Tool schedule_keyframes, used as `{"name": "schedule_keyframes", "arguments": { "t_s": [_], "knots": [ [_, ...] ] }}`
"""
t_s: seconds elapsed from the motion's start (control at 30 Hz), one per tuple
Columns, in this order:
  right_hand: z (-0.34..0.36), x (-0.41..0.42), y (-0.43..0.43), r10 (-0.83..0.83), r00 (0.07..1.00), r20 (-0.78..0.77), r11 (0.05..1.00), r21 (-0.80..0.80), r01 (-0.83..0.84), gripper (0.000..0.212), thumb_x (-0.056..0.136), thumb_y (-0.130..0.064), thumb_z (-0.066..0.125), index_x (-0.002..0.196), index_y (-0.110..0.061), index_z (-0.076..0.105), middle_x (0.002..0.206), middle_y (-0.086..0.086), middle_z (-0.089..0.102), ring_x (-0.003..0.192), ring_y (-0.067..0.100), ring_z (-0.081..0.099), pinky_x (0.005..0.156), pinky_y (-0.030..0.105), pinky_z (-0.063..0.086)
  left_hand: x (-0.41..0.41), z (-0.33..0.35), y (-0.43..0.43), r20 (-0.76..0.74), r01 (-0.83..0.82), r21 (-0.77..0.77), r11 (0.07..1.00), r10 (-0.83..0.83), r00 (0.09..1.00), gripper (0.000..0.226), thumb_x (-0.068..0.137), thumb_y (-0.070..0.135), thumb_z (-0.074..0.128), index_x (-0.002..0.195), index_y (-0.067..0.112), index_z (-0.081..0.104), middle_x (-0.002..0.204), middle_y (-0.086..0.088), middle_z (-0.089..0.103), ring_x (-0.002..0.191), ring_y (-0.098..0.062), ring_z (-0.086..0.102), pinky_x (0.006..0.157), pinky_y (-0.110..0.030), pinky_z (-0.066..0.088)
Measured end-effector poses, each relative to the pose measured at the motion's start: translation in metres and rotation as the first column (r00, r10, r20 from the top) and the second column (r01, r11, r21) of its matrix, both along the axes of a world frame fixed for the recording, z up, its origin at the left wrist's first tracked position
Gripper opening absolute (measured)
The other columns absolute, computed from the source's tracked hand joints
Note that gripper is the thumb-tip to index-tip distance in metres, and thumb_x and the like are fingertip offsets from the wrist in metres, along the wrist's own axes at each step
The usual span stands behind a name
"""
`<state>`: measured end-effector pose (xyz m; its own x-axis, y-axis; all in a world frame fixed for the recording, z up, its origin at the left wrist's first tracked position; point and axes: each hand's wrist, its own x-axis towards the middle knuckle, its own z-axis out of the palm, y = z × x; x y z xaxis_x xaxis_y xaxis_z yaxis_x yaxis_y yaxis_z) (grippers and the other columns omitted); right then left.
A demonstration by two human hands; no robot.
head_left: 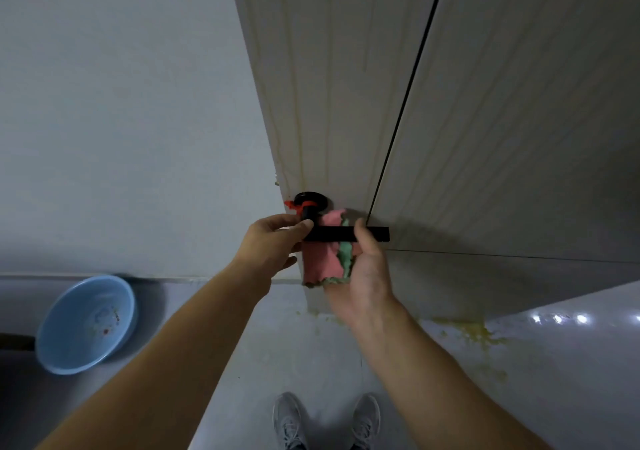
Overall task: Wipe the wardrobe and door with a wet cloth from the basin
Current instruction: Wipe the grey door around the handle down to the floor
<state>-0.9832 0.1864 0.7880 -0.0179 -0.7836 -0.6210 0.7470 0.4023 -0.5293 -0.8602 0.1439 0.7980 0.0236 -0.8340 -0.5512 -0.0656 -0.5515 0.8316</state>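
A pale door (322,103) stands straight ahead, streaked with yellowish drip marks. A black lever handle (372,233) juts from it on a round base with a red tag. My left hand (270,245) pinches the handle near its neck. My right hand (363,276) holds a pink and green cloth (323,259) that is wrapped around the middle of the handle, thumb on the bar. To the right of a dark gap is a wardrobe panel (519,120). A blue basin (86,325) sits on the floor at the left, tilted against the wall.
A grey wall (121,103) fills the left. Yellowish splatter (474,335) lies on the glossy floor at the foot of the wardrobe. My grey shoes (325,422) are at the bottom centre, close to the door.
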Motion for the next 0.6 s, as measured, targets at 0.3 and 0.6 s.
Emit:
{"name": "schedule_keyframes", "arguments": {
  "t_s": [0.3,0.6],
  "knots": [
    [-0.003,-0.059,0.003,-0.109,0.990,0.092,0.988,-0.102,0.119,0.025,0.103,-0.014,0.049,0.108,-0.019,0.073,0.114,0.010,0.072,0.098,0.023,0.072,0.093,0.043,0.055,0.002,-0.010,-0.006,0.083,-0.007,-0.067,0.998,0.012,0.996,0.036,0.090,0.030,0.077,0.121,0.016,0.066,0.096,-0.005,0.078,0.092,-0.017,0.075,0.094,-0.042,0.057],
    [0.025,-0.106,0.030,-0.132,0.991,-0.008,0.982,-0.137,0.130,0.027,0.100,-0.025,0.054,0.105,-0.028,0.080,0.120,0.006,0.074,0.102,0.026,0.075,0.072,0.051,0.063,-0.006,0.001,-0.010,0.309,0.037,-0.147,0.988,0.010,0.951,0.032,0.092,0.029,0.075,0.118,0.014,0.065,0.089,-0.003,0.075,0.084,-0.021,0.073,0.072,-0.034,0.057]
  ]
}}
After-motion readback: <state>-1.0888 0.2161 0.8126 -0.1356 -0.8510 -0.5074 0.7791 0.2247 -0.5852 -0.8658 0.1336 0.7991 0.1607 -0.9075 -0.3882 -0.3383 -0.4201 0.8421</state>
